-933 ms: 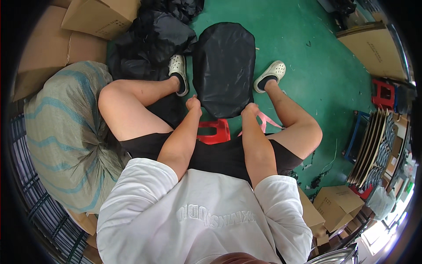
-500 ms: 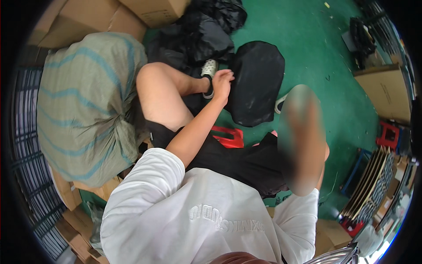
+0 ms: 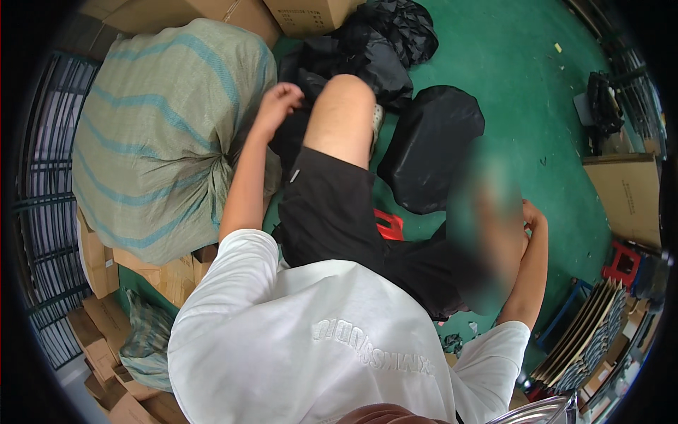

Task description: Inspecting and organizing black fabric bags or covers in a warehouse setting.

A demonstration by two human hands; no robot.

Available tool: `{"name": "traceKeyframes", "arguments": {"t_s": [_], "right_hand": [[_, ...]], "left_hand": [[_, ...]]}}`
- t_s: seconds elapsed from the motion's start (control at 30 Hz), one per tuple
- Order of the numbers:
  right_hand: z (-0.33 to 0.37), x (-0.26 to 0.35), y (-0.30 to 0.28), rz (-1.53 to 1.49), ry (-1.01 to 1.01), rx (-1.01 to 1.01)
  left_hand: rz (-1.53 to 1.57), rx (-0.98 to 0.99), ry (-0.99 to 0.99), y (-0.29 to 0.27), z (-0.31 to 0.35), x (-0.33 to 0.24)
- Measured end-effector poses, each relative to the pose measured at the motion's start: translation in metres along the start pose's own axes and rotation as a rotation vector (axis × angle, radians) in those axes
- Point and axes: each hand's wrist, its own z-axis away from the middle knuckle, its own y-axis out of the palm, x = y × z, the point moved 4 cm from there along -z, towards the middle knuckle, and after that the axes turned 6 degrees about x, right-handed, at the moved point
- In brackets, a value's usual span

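Note:
My left hand [image 3: 279, 109] is raised between the big woven sack [image 3: 159, 134] and my left knee, fingers loosely bent and apart, with nothing visible in it. The sack is greenish-grey with blue stripes, its gathered neck facing my legs. Crumpled black plastic bags [image 3: 378, 60] lie just beyond that hand. A flat-topped oblong bundle in black plastic [image 3: 432, 145] rests on the floor ahead of my legs, touched by neither hand. My right hand [image 3: 534, 215] is beside my right leg, fingers bent inward; a blurred patch hides the fingertips and anything in them.
Part of a red plastic stool [image 3: 390, 225] shows between my legs. Cardboard boxes [image 3: 311, 14] stand at the back left, more under the sack. To the right are a carton [image 3: 625, 191], another red stool [image 3: 621, 261] and stacked flat sheets [image 3: 579, 339] on the green floor.
My left hand has moved left, away from the black bundle to the sack's side. My left knee has swung to the right. My right hand now shows beside my right leg.

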Motion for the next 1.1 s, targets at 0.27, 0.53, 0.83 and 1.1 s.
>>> {"name": "traceKeyframes", "arguments": {"t_s": [0.27,0.53,0.83,1.1], "right_hand": [[-0.012,-0.024,-0.005,-0.137,-0.024,-0.035],[-0.004,-0.031,0.002,-0.261,-0.030,-0.049],[-0.007,0.010,-0.004,-0.377,-0.186,-0.036],[-0.014,0.027,-0.014,-0.337,-0.236,-0.100]], "left_hand": [[-0.737,0.097,-0.448,0.014,0.059,0.217],[-0.547,-0.264,-0.579,0.025,0.104,0.278],[-0.209,-0.566,-0.459,0.026,0.070,0.285],[-0.326,-0.768,-0.435,0.020,0.037,0.254]]}}
